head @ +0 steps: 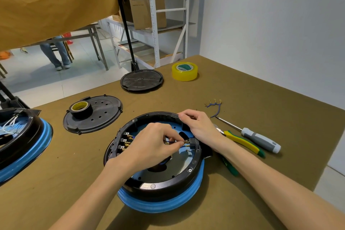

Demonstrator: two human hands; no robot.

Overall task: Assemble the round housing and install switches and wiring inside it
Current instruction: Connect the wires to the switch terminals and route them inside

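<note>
Left hand (155, 144) pinches a blue wire (172, 142) inside the round housing (160, 183) — right hand (197, 127) grips its rim.

Round housing (158, 183), black with a blue ring round the bottom, sits open on the olive table (261, 99). Left hand (153, 145) reaches inside and pinches a blue wire (172, 142) right at the brass terminal on the switch (193, 142) by the right wall. Right hand (199, 127) grips the far right rim. Pliers (242, 141) and screwdriver (259, 139) lie just right, spare wires (214, 106) beyond them, yellow tape roll (184, 71) at the far side
</note>
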